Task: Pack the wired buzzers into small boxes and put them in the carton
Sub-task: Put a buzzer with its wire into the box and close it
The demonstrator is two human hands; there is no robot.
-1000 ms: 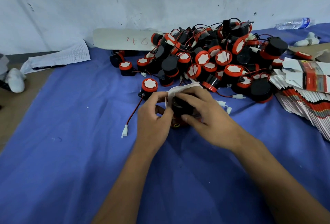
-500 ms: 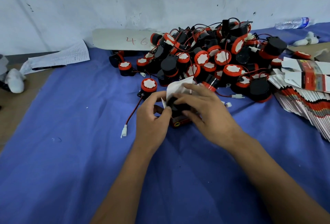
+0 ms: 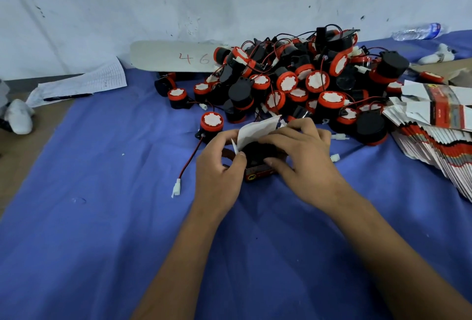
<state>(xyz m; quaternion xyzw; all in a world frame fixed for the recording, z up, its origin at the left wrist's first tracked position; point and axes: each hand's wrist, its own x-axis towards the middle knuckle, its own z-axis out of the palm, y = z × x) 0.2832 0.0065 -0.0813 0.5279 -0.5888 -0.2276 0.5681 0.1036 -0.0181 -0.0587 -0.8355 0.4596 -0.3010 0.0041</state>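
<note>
A small red and black box (image 3: 258, 173) stands on the blue cloth (image 3: 107, 217) between my hands, its white top flap (image 3: 255, 129) raised. A black buzzer (image 3: 256, 151) sits in its open mouth. My left hand (image 3: 219, 169) grips the box's left side, thumb at the flap. My right hand (image 3: 301, 159) curls over the box's right side, fingers on the buzzer and flap. A big pile of black and red wired buzzers (image 3: 306, 82) lies just behind. One loose buzzer (image 3: 210, 123) with a red and black wire ending in a white plug (image 3: 176, 188) lies left of the box.
A fanned stack of flat unfolded boxes (image 3: 439, 136) lies at the right. A card marked 46 (image 3: 173, 56) leans on the wall. Papers with a pen (image 3: 81, 85) and a white glove (image 3: 19, 119) lie at the left; a plastic bottle (image 3: 419, 31) lies at the back right.
The white flap has swung up and open. The buzzer has sunk deeper into the box. Both hands stay around the box, barely shifted.
</note>
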